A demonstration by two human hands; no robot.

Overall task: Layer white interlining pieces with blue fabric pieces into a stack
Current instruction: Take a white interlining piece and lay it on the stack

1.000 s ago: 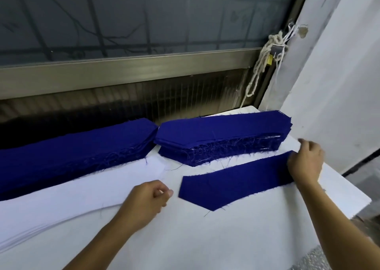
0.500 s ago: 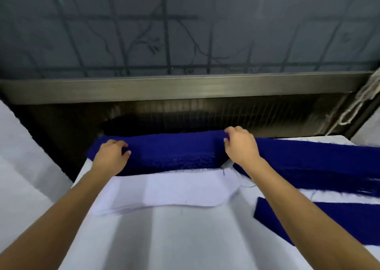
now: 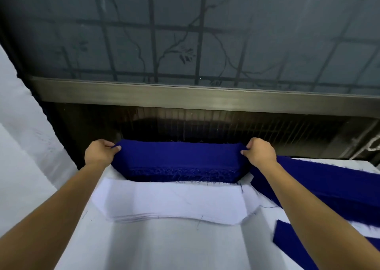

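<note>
A thick stack of blue fabric pieces (image 3: pixel 176 163) lies at the far edge of the white table, its frayed side facing me. My left hand (image 3: pixel 100 152) pinches the top layer at the stack's left end. My right hand (image 3: pixel 259 153) pinches the same layer at the right end. In front of it rests a stack of white interlining pieces (image 3: pixel 174 202). A second blue stack (image 3: pixel 320 179) stretches off to the right. A single blue piece (image 3: pixel 287 237) lies flat at the right, partly hidden by my right forearm.
The white table (image 3: pixel 164 249) ends at a dark gap below a metal window sill (image 3: pixel 185 95). A white wall (image 3: pixel 20 146) rises on the left. A knotted white cord (image 3: pixel 370 146) hangs at the far right.
My view swung left from the single blue piece to the left blue stack. Both hands left the earlier spots and now grip the top layer at the stack's two ends, spread wider than half a second ago.
</note>
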